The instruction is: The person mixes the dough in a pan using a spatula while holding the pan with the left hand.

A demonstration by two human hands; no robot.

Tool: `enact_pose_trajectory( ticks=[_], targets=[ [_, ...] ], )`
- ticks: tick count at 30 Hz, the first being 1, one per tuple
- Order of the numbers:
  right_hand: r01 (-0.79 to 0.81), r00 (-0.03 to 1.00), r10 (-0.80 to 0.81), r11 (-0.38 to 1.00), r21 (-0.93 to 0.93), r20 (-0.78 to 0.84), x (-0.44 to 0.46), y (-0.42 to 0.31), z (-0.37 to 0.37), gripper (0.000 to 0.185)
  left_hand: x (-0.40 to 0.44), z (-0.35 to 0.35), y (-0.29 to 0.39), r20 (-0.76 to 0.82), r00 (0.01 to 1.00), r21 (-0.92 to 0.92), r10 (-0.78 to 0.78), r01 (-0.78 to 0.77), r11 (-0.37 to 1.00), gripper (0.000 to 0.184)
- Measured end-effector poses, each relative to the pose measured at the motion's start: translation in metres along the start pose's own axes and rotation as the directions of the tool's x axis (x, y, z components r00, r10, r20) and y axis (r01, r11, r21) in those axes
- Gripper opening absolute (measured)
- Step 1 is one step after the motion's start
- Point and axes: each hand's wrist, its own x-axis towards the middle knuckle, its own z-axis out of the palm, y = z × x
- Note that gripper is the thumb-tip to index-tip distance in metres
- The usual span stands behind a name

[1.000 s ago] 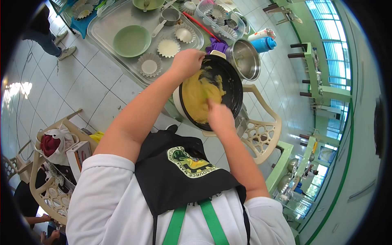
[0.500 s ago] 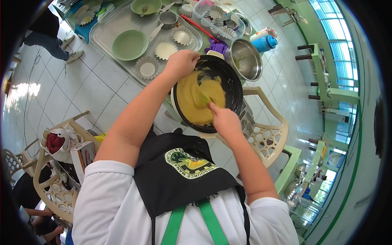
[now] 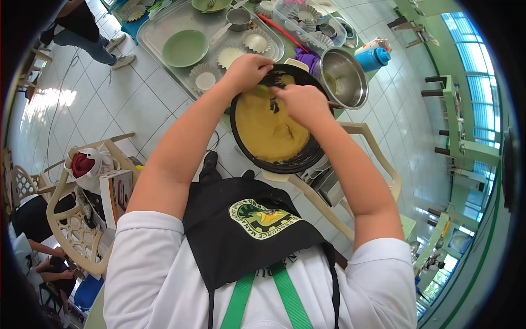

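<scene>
A black pan [image 3: 316, 155] with cream handles is tilted toward me and holds thick yellow batter [image 3: 263, 131]. My left hand [image 3: 250, 73] is closed on its far-left rim. My right hand [image 3: 307, 107] is closed around a spatula whose green blade [image 3: 262, 91] lies in the batter near the far-left wall. The fist hides most of the spatula's handle. Batter smears the pan's inner wall.
Beyond the pan, a metal tray [image 3: 164, 38] carries a green bowl [image 3: 185, 48], fluted molds [image 3: 205, 79] and a measuring cup [image 3: 239, 20]. A steel bowl [image 3: 350, 82] and blue bottle [image 3: 373, 59] stand right. Plastic chairs [image 3: 82, 230] flank me; another person [image 3: 82, 33] stands far left.
My right hand has moved the spatula from the middle of the batter up toward the pan's far-left side. My left hand keeps its hold on the rim. The whole view has shifted slightly.
</scene>
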Motion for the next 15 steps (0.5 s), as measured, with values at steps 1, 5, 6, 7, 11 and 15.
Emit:
enact_pose_trajectory(
  ticks=[1, 5, 6, 7, 11, 15],
  targets=[
    [0.178, 0.984, -0.178, 0.984, 0.002, 0.001, 0.000, -0.002, 0.002, 0.036, 0.000, -0.001, 0.001, 0.000, 1.000, 0.009, -0.002, 0.002, 1.000, 0.024],
    [0.472, 0.881, -0.473, 0.880, -0.044, -0.009, -0.032, 0.006, 0.012, 0.047, 0.000, -0.002, 0.003, -0.020, 1.000, 0.056, 0.009, -0.008, 0.998, 0.024],
    [0.479, 0.877, -0.480, 0.877, -0.042, -0.013, -0.044, 0.015, 0.009, 0.047, -0.001, -0.003, 0.003, -0.014, 1.000, 0.065, 0.001, 0.000, 0.998, 0.024],
    [0.532, 0.847, -0.532, 0.845, -0.058, 0.014, -0.055, 0.025, -0.002, 0.047, -0.001, -0.003, 0.004, -0.013, 1.000, 0.072, -0.001, 0.002, 0.997, 0.024],
    [0.464, 0.863, -0.497, 0.851, -0.246, -0.090, -0.067, 0.062, -0.033, 0.045, 0.002, -0.007, 0.001, 0.022, 0.999, 0.140, 0.035, -0.038, 0.989, 0.026],
    [0.144, 0.982, -0.171, 0.954, -0.262, -0.082, -0.061, 0.078, -0.010, 0.040, 0.002, -0.005, 0.002, 0.009, 0.998, 0.179, 0.058, -0.059, 0.982, 0.026]
  ],
)
